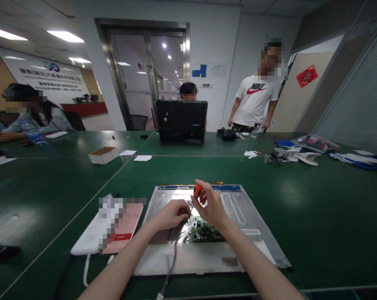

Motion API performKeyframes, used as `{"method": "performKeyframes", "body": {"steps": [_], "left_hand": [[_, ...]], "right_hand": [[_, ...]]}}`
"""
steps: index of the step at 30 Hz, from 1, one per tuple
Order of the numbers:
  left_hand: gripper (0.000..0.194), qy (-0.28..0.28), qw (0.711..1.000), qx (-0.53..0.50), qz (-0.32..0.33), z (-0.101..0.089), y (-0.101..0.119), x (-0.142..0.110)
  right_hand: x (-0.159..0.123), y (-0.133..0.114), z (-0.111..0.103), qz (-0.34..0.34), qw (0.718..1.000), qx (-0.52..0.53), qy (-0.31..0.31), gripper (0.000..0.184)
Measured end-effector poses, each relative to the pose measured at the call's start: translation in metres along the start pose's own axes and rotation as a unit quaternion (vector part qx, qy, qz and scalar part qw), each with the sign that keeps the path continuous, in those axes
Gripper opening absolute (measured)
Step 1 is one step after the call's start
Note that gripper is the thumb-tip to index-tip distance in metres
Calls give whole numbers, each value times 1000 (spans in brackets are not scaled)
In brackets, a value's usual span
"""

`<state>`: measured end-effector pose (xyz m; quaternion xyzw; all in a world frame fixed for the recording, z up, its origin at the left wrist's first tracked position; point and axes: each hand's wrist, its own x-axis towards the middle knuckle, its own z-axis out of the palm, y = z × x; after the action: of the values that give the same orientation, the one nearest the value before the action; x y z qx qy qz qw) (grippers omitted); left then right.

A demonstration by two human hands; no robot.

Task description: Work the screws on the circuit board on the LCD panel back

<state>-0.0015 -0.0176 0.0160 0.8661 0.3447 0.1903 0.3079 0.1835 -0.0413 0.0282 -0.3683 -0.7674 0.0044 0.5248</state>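
Observation:
My right hand [211, 205] is closed around a screwdriver [197, 191] with an orange and black handle. Its thin shaft slants down to the upper left corner of a green circuit board [201, 230]. Close to the screwdriver's tip, my left hand [175, 213] has its fingers pinched together; what they hold, if anything, is hidden. The board sits on the silver metal back of a display panel [257, 250], lying flat in front of me. A grey cable [174, 254] runs from beside the board to a white connector [160, 296] near the table's front edge.
Left of the panel lie a white device [88, 237] and a pink phone-like slab [135, 216] with white cables. Farther off stand an open box [103, 155] and a black monitor [181, 122]. Plastic bags [316, 143] lie at right. Several people are around the green table [316, 208].

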Motion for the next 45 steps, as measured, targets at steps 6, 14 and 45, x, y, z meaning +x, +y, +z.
{"method": "performKeyframes", "body": {"steps": [6, 14, 45], "left_hand": [[11, 0, 1000, -2, 2, 0, -1, 1], [11, -5, 1000, 2, 0, -2, 4, -1], [9, -9, 1000, 6, -10, -2, 4, 0]], "right_hand": [[0, -1, -1, 3, 1000, 11, -4, 52], [1, -4, -4, 11, 1000, 20, -11, 56], [1, -1, -3, 1, 1000, -3, -4, 49]]}}
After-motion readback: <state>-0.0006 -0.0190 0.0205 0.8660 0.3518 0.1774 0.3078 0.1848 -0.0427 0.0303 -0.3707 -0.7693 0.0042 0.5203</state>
